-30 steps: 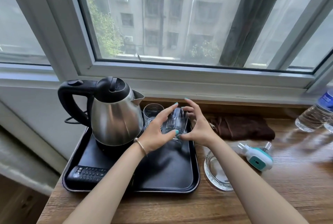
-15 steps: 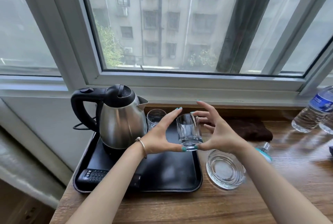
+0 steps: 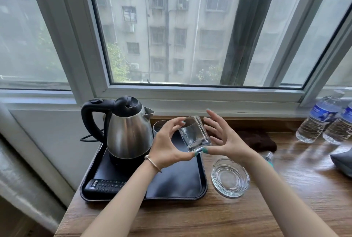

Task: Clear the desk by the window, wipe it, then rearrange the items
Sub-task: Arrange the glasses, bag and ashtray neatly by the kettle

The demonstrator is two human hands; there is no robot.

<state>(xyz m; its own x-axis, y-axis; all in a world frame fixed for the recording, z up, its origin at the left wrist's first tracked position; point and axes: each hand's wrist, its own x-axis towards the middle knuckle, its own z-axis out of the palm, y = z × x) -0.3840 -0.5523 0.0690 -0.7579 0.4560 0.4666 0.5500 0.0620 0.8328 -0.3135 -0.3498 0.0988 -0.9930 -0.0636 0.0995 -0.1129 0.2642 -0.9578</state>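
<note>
A clear drinking glass [image 3: 194,135] hangs tilted above the black tray [image 3: 177,185], its mouth leaning away from me. My left hand [image 3: 167,145] holds it with thumb under the base and fingers near the rim. My right hand [image 3: 224,139] supports the base with its thumb, the other fingers spread apart behind the glass. A second glass [image 3: 159,125] stands on the tray behind my left hand, beside the steel kettle [image 3: 129,132]. A remote control [image 3: 103,188] lies at the tray's front left.
A glass ashtray [image 3: 230,177] sits on the wooden desk [image 3: 190,219] right of the tray. A brown cloth [image 3: 257,139] lies by the sill. Two water bottles [image 3: 316,120] stand far right, with a grey object [image 3: 342,162] at the right edge. A teal plug-in device [image 3: 269,157] peeks behind my right forearm.
Both hands lifted the glass off the tray and raised it, and it has tipped from upright to tilted. My view shifted right, bringing a second bottle into sight.
</note>
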